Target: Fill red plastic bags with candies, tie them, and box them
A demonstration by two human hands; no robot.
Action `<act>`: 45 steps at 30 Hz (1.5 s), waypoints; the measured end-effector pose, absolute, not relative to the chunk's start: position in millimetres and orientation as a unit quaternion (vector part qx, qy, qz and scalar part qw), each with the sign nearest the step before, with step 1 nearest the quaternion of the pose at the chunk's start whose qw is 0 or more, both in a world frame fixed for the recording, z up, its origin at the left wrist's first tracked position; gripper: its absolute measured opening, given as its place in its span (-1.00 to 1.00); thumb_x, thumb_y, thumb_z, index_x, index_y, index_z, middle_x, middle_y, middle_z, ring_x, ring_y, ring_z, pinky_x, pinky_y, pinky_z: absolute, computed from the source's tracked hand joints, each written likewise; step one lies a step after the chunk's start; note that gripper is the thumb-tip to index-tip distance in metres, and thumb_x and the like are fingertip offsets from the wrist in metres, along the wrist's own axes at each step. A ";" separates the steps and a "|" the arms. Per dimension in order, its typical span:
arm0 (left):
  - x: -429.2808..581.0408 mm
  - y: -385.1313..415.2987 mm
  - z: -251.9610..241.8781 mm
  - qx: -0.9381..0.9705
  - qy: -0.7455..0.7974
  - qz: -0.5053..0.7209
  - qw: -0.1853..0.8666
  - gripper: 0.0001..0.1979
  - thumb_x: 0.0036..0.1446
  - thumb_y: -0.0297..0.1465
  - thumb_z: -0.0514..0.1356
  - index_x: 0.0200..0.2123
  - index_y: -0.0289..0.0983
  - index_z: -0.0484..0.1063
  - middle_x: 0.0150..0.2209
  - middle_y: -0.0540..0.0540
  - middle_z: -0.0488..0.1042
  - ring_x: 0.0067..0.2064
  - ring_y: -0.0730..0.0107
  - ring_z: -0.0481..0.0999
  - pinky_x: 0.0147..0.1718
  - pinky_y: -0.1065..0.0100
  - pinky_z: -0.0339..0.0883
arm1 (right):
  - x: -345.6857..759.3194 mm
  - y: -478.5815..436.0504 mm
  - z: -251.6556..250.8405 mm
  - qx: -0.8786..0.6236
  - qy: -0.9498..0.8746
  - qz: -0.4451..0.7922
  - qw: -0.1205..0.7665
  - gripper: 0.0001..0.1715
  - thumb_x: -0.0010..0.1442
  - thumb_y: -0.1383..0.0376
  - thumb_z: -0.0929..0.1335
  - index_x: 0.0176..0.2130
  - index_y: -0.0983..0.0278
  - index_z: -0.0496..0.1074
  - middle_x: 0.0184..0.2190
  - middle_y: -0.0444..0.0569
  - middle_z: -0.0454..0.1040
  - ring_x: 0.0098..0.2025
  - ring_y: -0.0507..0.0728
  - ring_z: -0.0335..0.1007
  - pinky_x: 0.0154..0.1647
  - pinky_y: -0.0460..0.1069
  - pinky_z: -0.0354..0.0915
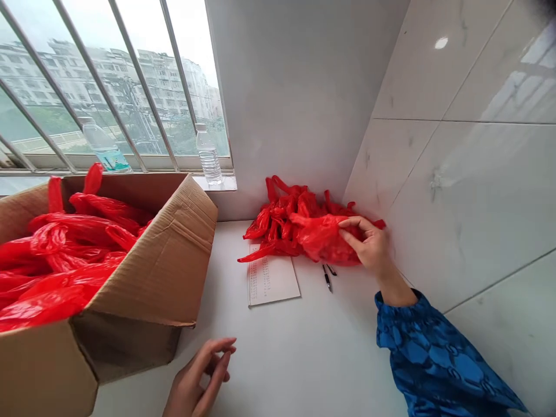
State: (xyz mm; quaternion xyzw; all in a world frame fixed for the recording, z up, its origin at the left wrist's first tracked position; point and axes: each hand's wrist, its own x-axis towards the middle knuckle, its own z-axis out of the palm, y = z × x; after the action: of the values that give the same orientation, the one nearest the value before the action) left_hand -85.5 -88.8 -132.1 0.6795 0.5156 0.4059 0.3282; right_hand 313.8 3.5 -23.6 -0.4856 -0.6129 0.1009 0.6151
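A pile of crumpled red plastic bags [282,217] lies against the wall at the far end of the white surface. My right hand [371,243], in a blue patterned sleeve, pinches a red plastic bag [325,237] at the pile's right front side. Near the bottom edge, my left hand [202,373] hovers with loosely bent fingers and nothing held. It is closest to the cardboard box [186,255], which stands open on the left. Many knotted or folded red bags [82,237] fill that box.
A sheet of paper with handwriting [273,284] lies partly under the pile, with a black pen [327,279] to its right. A clear bottle [208,155] and a labelled bottle [106,147] stand by the barred window. The tiled wall [478,191] closes off the right side.
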 end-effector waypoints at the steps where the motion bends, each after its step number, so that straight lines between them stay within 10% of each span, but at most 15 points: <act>1: -80.9 -87.1 -125.8 0.674 0.514 0.413 0.334 -0.67 0.24 -0.06 0.19 -0.11 -0.12 0.58 -0.25 -0.11 0.62 -0.46 0.33 0.55 -0.69 0.49 0.28 | 301.8 1.6 -28.3 -0.475 -0.614 0.151 0.612 -0.86 0.20 0.18 0.45 -0.22 0.17 0.55 -0.20 -0.08 0.58 -0.06 0.16 0.48 0.10 0.08 0.34; 6: -55.8 -62.8 -96.2 0.675 0.492 0.432 0.340 -0.70 0.30 -0.14 0.16 -0.09 -0.19 0.53 -0.21 -0.13 0.57 -0.32 0.32 0.57 -0.49 0.46 0.40 | 243.8 -2.6 -53.2 -0.412 -0.527 0.413 0.618 -0.77 0.08 0.16 0.54 -0.27 0.18 0.54 -0.27 -0.13 0.56 -0.18 0.12 0.46 -0.09 -0.01 0.37; 12: -19.5 -32.5 -91.9 0.558 0.450 0.469 0.515 -0.35 0.16 -0.08 0.30 0.25 -0.18 0.31 0.31 -0.26 0.32 0.26 0.03 0.38 0.06 0.17 0.44 | 205.4 -8.9 -72.5 -0.380 -0.408 0.552 0.620 -0.57 -0.05 0.09 0.59 -0.23 0.17 0.48 -0.32 -0.14 0.57 -0.32 0.12 0.51 -0.29 -0.01 0.43; 17: -11.9 -35.6 -102.5 0.474 0.404 0.434 0.651 -0.51 0.18 -0.08 0.30 0.09 -0.23 0.49 0.04 -0.23 0.58 -0.08 0.17 0.59 -0.08 0.22 0.48 | 206.1 -8.2 -86.4 -0.388 -0.394 0.556 0.620 -0.53 -0.03 0.01 0.57 -0.22 0.18 0.46 -0.31 -0.07 0.61 -0.30 0.19 0.57 -0.29 0.05 0.48; 27: -17.6 -27.1 -108.0 0.530 0.437 0.458 0.564 -0.61 0.10 -0.15 0.35 -0.10 -0.29 0.60 -0.14 -0.18 0.65 -0.17 0.19 0.58 -0.14 0.27 0.46 | 215.9 -11.7 -96.9 -0.410 -0.431 0.506 0.625 -0.70 0.10 0.14 0.51 -0.19 0.16 0.45 -0.20 -0.06 0.58 -0.16 0.17 0.52 -0.09 0.06 0.42; 30: -27.6 -19.2 -116.9 0.539 0.462 0.488 0.507 -0.69 0.03 -0.21 0.36 -0.20 -0.29 0.61 -0.15 -0.17 0.65 -0.07 0.09 0.58 -0.07 0.23 0.44 | 219.9 -17.1 -96.4 -0.431 -0.604 0.374 0.557 -0.98 0.22 0.30 0.39 -0.27 0.15 0.46 -0.13 -0.04 0.59 0.05 0.22 0.45 0.21 0.20 0.23; 33: -37.2 -14.6 -121.6 0.525 0.484 0.496 0.494 -0.72 0.06 -0.27 0.28 -0.19 -0.29 0.57 -0.18 -0.16 0.65 -0.08 0.08 0.60 -0.12 0.24 0.46 | 220.6 -17.6 -102.3 -0.439 -0.736 0.236 0.457 -0.75 0.23 0.46 0.29 -0.32 0.13 0.45 -0.19 -0.10 0.61 0.12 0.23 0.43 0.37 0.35 -0.08; 39: -32.5 -24.9 -115.1 0.590 0.499 0.503 0.386 -0.72 0.32 -0.23 0.11 -0.03 -0.23 0.48 -0.11 -0.14 0.60 -0.04 0.19 0.57 -0.04 0.25 0.40 | 221.4 -15.8 -109.5 -0.455 -0.773 0.211 0.388 -0.67 0.16 0.54 0.26 -0.27 0.15 0.47 -0.28 -0.07 0.58 -0.20 0.19 0.48 -0.10 0.10 0.33; 45: -15.8 -35.0 -114.0 0.868 0.381 0.279 0.156 -0.72 0.23 -0.26 0.28 0.01 -0.09 0.54 -0.03 -0.11 0.61 -0.01 0.09 0.53 0.02 0.13 0.26 | 220.5 -31.4 -93.5 -0.450 -0.785 0.265 0.333 -0.70 0.17 0.50 0.28 -0.21 0.16 0.46 -0.28 -0.13 0.57 -0.40 0.07 0.40 -0.39 -0.04 0.24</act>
State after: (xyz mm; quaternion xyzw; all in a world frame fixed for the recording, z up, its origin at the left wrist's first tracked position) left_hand -15.8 -35.0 -114.0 0.8677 0.3809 0.2788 0.1560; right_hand 220.5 -31.4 -93.5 -0.4499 -0.7852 0.2648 0.3332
